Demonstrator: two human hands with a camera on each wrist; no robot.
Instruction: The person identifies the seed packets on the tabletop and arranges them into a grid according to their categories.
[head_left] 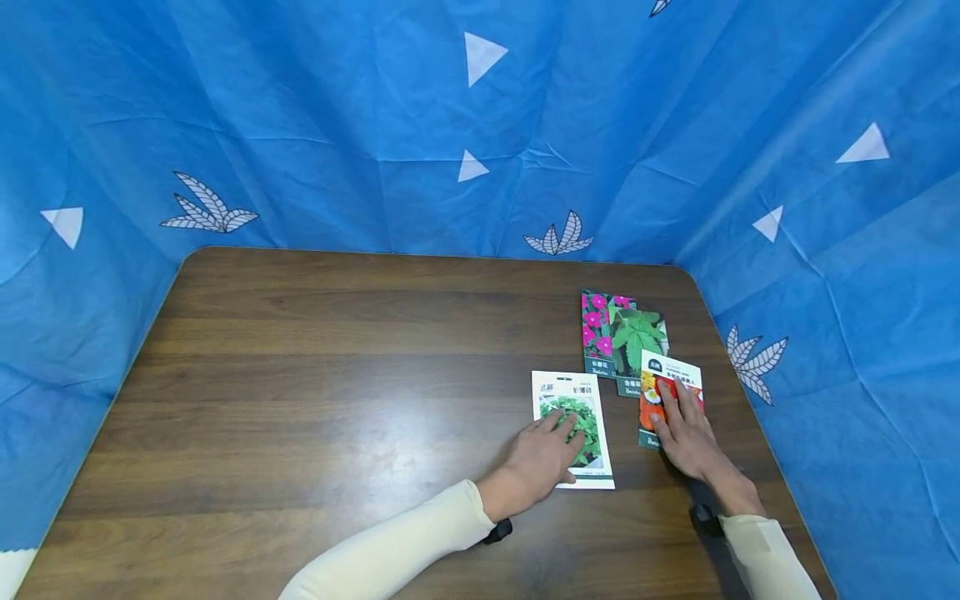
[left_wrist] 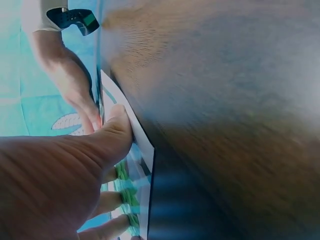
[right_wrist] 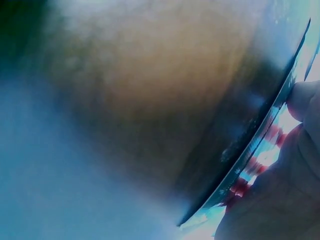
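My left hand [head_left: 536, 467] lies with fingers spread on a white seed packet [head_left: 588, 429] printed with green leaves. In the left wrist view the thumb [left_wrist: 117, 127] presses near the packet's edge, and the other fingers rest flat on its front. My right hand [head_left: 693, 442] rests, fingers extended, on a seed packet with orange and red flowers [head_left: 651, 417], covering part of its picture. That packet overlaps a green-leaf seed packet [head_left: 637, 337], which in turn overlaps a pink-flower seed packet [head_left: 596, 329]. The right wrist view is blurred, showing the flower packet edge-on beside the hand.
All the packets lie on the right side of a brown wooden table [head_left: 300, 375]. A blue cloth [head_left: 337, 100] with white triangles and leaf prints hangs behind the table and along both sides. Dark cameras are strapped to both wrists.
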